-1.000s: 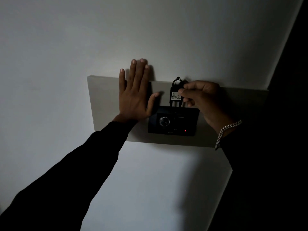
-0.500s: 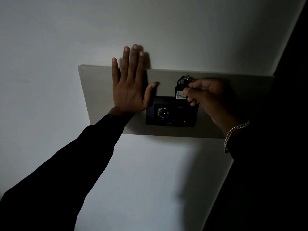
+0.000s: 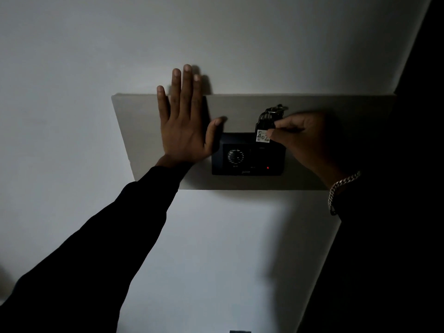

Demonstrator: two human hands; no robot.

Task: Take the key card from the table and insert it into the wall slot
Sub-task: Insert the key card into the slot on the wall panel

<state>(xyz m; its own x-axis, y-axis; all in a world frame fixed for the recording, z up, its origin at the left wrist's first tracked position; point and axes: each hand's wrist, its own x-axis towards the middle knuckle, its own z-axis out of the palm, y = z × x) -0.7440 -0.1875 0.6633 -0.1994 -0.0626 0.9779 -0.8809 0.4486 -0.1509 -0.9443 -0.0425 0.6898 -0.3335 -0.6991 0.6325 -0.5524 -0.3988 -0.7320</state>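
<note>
The dark key card (image 3: 263, 121) stands upright at the top edge of the black wall slot unit (image 3: 247, 155), with a white label on it and a metal ring on top. Its lower end is hidden at the unit. My right hand (image 3: 305, 138) pinches the card from the right with thumb and fingers. My left hand (image 3: 185, 121) lies flat and spread on the grey wall panel (image 3: 139, 131), its thumb touching the unit's left side. A small red light glows on the unit's face.
The grey panel sits on a plain white wall (image 3: 216, 39). A dark edge (image 3: 418, 68) runs down the right side. A silver bracelet (image 3: 341, 186) hangs at my right wrist. The room is dim.
The key card has come lower, from above the unit down to its top edge, with my right hand still on it. My left hand stays flat on the panel.
</note>
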